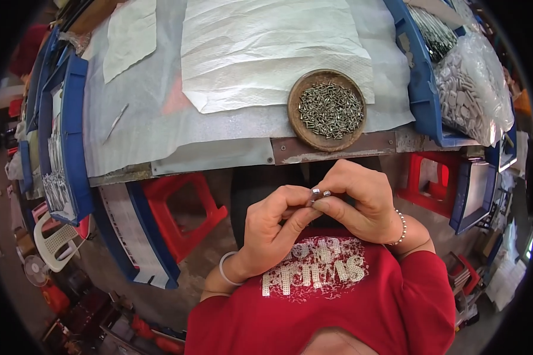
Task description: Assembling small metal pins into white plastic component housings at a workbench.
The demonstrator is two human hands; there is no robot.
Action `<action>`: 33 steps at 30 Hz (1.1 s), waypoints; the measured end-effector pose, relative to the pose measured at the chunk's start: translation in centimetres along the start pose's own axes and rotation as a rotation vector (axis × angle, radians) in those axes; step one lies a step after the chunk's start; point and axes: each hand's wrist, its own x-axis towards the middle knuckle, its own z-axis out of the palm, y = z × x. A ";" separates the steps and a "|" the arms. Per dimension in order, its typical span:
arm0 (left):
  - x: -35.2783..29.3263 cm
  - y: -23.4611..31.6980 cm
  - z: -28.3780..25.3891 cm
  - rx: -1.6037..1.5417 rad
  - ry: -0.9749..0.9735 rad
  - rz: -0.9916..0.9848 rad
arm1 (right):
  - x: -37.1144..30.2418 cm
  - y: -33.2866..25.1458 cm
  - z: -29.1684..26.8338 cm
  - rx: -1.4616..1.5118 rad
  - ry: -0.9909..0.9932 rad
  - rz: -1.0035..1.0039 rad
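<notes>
While the left hand (270, 223) and right hand (362, 198) pinch small silvery metal pieces (316, 191), a round brown wooden bowl (324, 143) lies at twelve o'clock, nearer the right.

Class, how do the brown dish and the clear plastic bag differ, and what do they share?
Shape: the brown dish is round; the clear plastic bag is crumpled.
Contents: the dish holds silvery metal pieces; the bag holds pale, flat pieces.
Place: the dish sits on the worktable; the bag sits in a blue bin.
Shared: both contain many small pieces.
</notes>
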 end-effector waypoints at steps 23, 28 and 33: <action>0.5 0.9 0.4 0.050 -0.093 -0.126 | -0.2 -0.4 -0.2 -0.059 0.049 0.036; 0.7 0.5 0.3 -0.134 -0.091 -0.308 | 0.2 -0.5 0.4 0.353 0.059 0.476; 2.0 1.8 -1.2 -0.138 -0.254 -0.452 | 0.6 0.7 0.6 0.641 0.072 0.700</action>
